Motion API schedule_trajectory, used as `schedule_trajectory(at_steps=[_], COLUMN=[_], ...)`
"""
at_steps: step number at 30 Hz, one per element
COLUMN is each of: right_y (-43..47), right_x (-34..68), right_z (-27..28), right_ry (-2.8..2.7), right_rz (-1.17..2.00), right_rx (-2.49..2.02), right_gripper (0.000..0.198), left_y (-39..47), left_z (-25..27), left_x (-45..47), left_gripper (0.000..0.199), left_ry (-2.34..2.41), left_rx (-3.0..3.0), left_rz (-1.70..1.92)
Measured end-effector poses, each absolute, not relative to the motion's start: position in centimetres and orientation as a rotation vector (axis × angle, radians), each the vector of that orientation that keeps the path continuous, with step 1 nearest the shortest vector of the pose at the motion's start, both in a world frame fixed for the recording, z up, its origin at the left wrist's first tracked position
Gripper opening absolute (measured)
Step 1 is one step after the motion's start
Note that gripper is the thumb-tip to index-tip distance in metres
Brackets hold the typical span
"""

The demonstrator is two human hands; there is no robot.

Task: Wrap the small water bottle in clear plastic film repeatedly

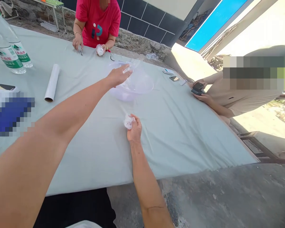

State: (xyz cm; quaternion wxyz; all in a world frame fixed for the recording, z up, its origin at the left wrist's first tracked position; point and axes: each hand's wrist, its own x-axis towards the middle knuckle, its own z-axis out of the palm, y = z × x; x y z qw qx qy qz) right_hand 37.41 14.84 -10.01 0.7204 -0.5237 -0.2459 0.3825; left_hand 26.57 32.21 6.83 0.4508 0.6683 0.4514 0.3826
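My left hand (120, 75) is stretched out over a see-through purple basin (146, 84) on the table. Its fingers are closed on crumpled clear plastic film (133, 65) above the basin; the fingertips are partly lost in the film's shine. Closer to me, my right hand (135, 129) grips a small ball of crumpled clear plastic film (128, 121) between thumb and fingers, just over the cloth. Whether anything is wrapped inside that ball, I cannot tell.
A pale green cloth (97, 152) covers the table. On the left are water bottles (8, 61) and a white roll (52, 83). Across from me, a person in a red shirt (98, 22) holds a white wrapped ball (100, 50). Another person (228, 95) sits right, near phones (174, 78).
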Motion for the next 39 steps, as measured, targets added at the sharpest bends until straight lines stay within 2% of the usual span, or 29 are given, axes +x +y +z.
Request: schedule_trajectory(at_steps=[2,4,8,13,15,18,22,30,35,39], right_y=[14.8,14.7,14.2,12.8,12.4,12.2,12.3,11.9,12.1,11.8], right_x=[37.4,37.5,37.3,35.3,34.3,32.9,31.9,32.3,32.0,31.3], right_z=[-10.2,-9.9,-9.1,-8.3,-8.4,-9.1,-9.7,-9.7,-10.3,-9.9], right_ry=[-0.564,-0.596,-0.633,-0.804,-0.916,-1.054,-1.091,-1.303,-1.203,-1.309], right_rz=[0.84,0.856,1.009,1.193,1.228,1.239,1.241,1.381,1.303,1.312], right_rx=[-1.154,-1.152,-1.034,-0.879,-0.892,-0.989,-1.118,-1.223,-1.21,-1.25], right_gripper=[0.032,0.034,0.037,0.04,0.043,0.043,0.038,0.027,0.027,0.031], left_y=[33.1,32.5,26.8,17.6,15.2,13.3,13.0,15.0,14.3,13.3], left_z=[8.0,8.8,7.9,0.6,-2.6,-5.6,-6.9,-7.4,-7.6,-8.3], left_x=[26.6,26.4,24.7,20.6,18.8,16.9,15.2,13.3,13.2,14.0], left_gripper=[0.051,0.05,0.042,0.034,0.039,0.039,0.033,0.025,0.05,0.035], left_ry=[1.348,1.506,1.41,1.288,1.195,1.131,1.049,0.732,0.711,0.851], left_rx=[1.876,2.046,2.221,1.703,1.395,1.114,0.734,0.406,0.508,0.764], left_rz=[0.85,0.764,0.922,0.807,0.736,0.969,1.279,1.481,1.253,1.035])
